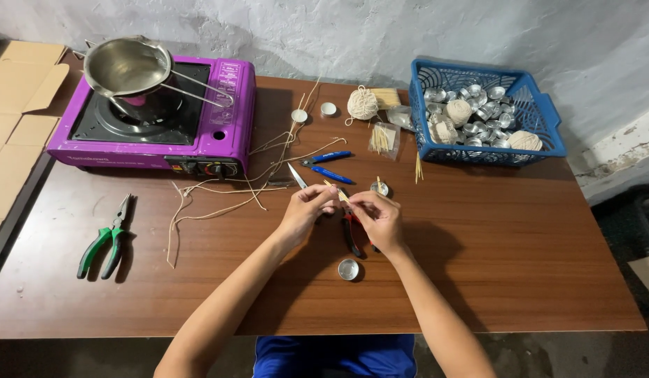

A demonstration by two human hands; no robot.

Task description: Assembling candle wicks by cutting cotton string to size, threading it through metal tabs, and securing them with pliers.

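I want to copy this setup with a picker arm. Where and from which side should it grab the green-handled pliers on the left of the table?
Probably best across both handles of the green-handled pliers, from straight above. They lie flat on the table, jaws pointing away toward the purple stove, handles slightly spread, with bare wood all around them.

Bare forearms, no sleeves, no rings or watch visible — blue shorts [336,355] at bottom edge — nothing else worn.
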